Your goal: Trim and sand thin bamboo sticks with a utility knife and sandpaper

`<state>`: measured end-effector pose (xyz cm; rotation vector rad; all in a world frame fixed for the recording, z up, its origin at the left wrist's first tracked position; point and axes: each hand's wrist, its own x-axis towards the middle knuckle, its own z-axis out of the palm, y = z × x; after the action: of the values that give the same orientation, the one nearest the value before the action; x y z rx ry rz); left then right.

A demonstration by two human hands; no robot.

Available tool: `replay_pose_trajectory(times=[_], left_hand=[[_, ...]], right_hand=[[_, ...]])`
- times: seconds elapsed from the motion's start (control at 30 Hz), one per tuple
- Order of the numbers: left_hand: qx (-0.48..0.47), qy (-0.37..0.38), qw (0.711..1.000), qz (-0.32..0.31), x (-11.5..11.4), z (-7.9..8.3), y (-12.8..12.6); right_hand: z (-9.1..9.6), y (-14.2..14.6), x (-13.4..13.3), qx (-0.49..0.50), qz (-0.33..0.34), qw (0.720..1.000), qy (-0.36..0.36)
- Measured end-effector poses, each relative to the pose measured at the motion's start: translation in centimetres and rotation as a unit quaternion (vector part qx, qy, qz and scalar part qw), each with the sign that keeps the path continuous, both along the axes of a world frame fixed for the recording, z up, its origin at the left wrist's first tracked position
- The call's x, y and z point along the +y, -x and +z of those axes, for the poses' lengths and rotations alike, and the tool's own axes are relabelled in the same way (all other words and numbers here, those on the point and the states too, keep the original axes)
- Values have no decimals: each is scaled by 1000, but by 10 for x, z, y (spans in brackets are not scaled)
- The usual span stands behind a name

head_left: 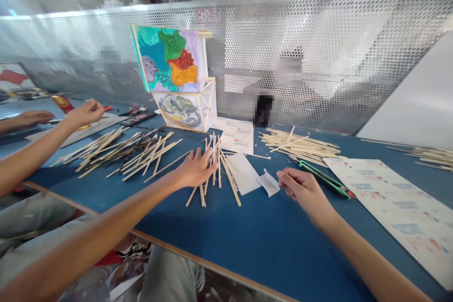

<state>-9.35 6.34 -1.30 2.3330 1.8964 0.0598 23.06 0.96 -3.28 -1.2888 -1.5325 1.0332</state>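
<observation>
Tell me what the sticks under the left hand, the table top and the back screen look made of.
Sticks: pale bare wood or bamboo, matte, thin and straight. Table top: smooth blue laminate or paint, wood-coloured edge. Screen: perforated sheet metal, probably, with a silvery sheen.

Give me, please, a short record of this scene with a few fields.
left hand: spread flat on a small heap of sticks
right hand: fingers curled, beside a paper scrap; grip unclear
tool: green, on the table right of the right hand
backdrop: painted model on a stick frame
co-worker's hand: far left, by a bigger stick heap
</observation>
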Motion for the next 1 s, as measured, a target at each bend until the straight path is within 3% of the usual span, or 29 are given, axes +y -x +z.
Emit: replay_pose_trajectory(times=[0.13, 0.3, 0.43, 0.6, 0.9, 1.0], left_hand=[[-10, 28, 999, -30, 17, -17, -30], [-12, 16, 996, -82, 23, -5, -51], [-10, -46, 995, -89, 26, 5, -51], [-23, -89, 991, -94, 33, 9, -33], [-62, -110, 988, -91, 42, 3, -22], [-76, -99, 982, -143, 38, 4, -27]], right_hand=[[6, -2, -1, -67, 18, 997, -24], [6, -6, 2, -180, -9, 980, -85], [0, -5, 5, -278, -38, 954, -108], [-7, -2, 6, -419, -15, 904, -87], [-12, -3, 7, -408, -69, 907, -77], [-14, -3, 8, -381, -68, 917, -97]])
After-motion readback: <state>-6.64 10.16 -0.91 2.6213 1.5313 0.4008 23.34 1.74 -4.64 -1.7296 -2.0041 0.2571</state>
